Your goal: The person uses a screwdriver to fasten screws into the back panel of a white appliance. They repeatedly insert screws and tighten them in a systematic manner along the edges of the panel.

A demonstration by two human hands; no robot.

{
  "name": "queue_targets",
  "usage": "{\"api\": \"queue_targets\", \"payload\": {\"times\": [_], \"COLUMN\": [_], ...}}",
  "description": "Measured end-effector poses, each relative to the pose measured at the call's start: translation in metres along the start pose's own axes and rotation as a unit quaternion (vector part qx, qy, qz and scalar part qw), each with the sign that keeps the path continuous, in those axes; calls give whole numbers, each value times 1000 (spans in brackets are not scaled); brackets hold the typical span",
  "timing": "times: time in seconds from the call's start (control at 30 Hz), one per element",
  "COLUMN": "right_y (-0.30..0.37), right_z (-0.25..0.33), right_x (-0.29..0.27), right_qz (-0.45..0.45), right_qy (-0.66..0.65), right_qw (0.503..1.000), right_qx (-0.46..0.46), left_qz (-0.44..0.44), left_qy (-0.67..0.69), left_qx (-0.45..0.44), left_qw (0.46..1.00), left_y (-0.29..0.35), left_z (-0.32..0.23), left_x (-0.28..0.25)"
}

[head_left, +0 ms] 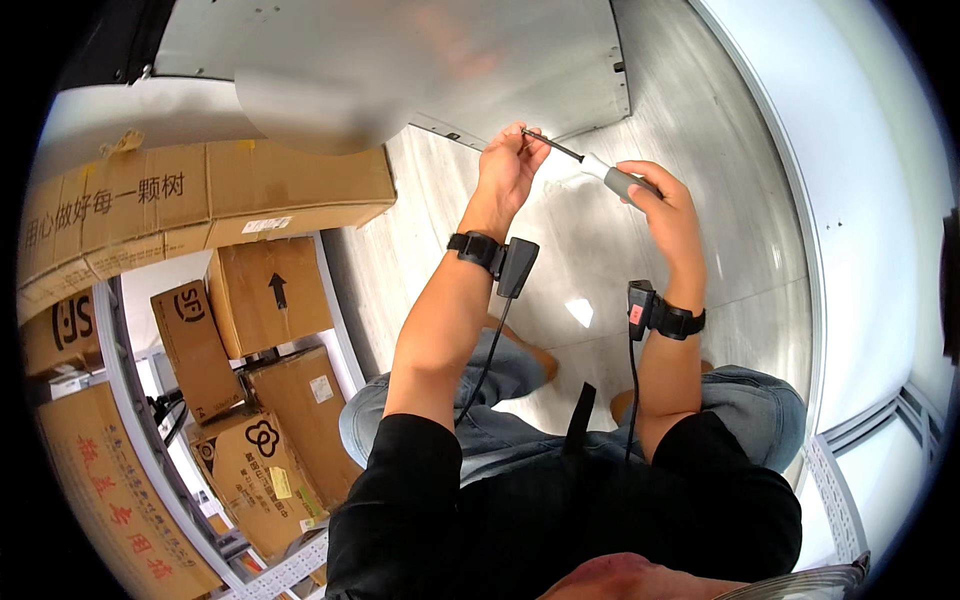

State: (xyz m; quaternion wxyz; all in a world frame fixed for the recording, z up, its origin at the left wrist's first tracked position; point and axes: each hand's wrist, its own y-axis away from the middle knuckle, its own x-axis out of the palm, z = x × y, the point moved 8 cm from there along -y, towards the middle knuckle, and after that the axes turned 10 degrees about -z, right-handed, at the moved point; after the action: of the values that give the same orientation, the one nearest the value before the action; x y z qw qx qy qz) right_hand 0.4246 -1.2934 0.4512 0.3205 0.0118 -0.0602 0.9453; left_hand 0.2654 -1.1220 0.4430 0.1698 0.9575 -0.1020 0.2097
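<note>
My right hand point(668, 205) is wrapped round the grey and white handle of a screwdriver point(628, 184). Its thin dark shaft points up and to the left, toward my left hand point(508, 165). The fingers of that hand are closed at the far end of the shaft, and whether they also pinch something small there cannot be made out. Just beyond my left hand is the lower edge of a grey metal cabinet point(540, 60), with small dark fittings along its edge.
To the left, metal shelving point(345, 330) holds several cardboard boxes point(270, 295), and a long carton point(290, 190) lies across its top. A white wall point(860, 200) curves along the right. Pale wood-look floor point(720, 240) spreads beneath my hands. Cables run from both wrist straps.
</note>
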Motion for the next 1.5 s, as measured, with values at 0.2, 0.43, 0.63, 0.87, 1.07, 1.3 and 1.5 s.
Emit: {"api": "queue_targets", "payload": {"times": [0.2, 0.43, 0.63, 0.87, 1.07, 1.3, 1.5], "right_y": [40, 74, 94, 103, 100, 91, 89], "right_z": [23, -54, -98, -103, -99, -98, -103], "right_x": [82, 202, 283, 332, 349, 361, 369], "right_qz": [50, 100, 86, 64, 66, 61, 40], "right_qy": [134, 134, 66, -29, -12, 56, 23], "right_qw": [989, 986, 992, 994, 997, 996, 999], "right_qx": [-26, 16, 65, 85, 38, 6, 9], "left_qz": [-35, -51, -40, -20, 0, 21, 15], "left_qy": [27, -101, -108, -62, -120, -99, -88], "left_qx": [-38, -20, -35, 12, 24, 17, -2], "left_qw": [998, 993, 993, 998, 992, 995, 996], "left_y": [1, -28, -50, -73, -87, -103, -114], "left_z": [-20, -67, -82, -90, -101, -109, -107], "left_x": [-90, -193, -244, -256, -251, -252, -261]}}
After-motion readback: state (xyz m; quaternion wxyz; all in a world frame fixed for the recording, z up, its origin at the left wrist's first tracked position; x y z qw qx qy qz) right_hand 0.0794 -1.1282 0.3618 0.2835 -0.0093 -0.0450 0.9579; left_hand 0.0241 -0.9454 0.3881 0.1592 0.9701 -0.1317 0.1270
